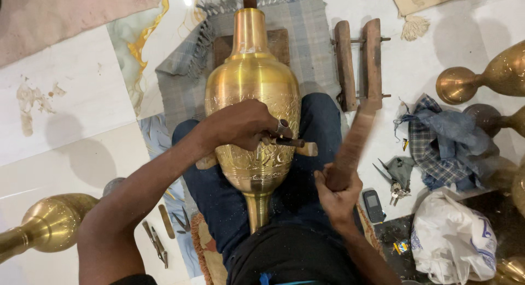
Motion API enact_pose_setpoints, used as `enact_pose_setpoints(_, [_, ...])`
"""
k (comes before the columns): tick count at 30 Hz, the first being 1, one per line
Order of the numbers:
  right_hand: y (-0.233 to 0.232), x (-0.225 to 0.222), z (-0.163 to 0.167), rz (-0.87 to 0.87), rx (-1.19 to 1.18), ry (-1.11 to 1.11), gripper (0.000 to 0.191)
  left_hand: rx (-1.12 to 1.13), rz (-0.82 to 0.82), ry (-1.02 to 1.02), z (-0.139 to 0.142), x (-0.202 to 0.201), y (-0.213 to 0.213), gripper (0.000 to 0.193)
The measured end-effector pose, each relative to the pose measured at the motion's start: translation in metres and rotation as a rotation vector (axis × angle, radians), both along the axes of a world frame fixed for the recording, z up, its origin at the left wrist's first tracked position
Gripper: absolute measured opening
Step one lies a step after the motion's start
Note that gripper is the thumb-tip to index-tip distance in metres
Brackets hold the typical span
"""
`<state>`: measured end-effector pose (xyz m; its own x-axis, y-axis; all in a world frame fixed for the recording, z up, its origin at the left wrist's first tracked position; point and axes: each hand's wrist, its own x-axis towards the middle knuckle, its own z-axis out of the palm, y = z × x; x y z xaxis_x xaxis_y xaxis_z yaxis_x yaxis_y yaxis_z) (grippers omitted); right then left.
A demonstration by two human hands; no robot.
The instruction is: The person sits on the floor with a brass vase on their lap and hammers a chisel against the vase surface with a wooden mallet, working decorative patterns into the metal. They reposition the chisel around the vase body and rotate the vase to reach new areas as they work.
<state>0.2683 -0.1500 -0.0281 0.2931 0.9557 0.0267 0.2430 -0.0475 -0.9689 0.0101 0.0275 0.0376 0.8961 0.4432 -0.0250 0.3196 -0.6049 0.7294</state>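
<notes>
A large brass vase (253,88) lies lengthwise across my lap, neck pointing away, its belly covered with engraved patterns. My left hand (244,124) rests on the belly and grips a small dark chisel (289,142) held against the engraved surface. My right hand (336,189) is closed around the handle of a wooden mallet (353,143), which is raised to the right of the vase and blurred by motion. The vase's neck lies on a wooden block on a grey cloth (317,39).
A wooden clamp frame (358,63) lies at the right of the cloth. Other brass vessels (481,80) stand at the right and one (46,222) at lower left. Rags (443,137), a white plastic bag (451,241), a small phone (374,204), keys and hand tools (156,244) lie on the floor.
</notes>
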Motion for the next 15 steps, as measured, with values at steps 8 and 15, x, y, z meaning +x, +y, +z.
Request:
enact_pose_setpoints(8, [-0.009,0.005,-0.003,0.042,-0.079,-0.110,0.023,-0.002,-0.009,-0.015,0.002,0.002,0.003,0.048])
enact_pose_setpoints(15, [-0.014,-0.001,-0.018,0.063,0.048,0.030,0.023,0.070,-0.001,0.022,0.000,0.002,0.002,0.026])
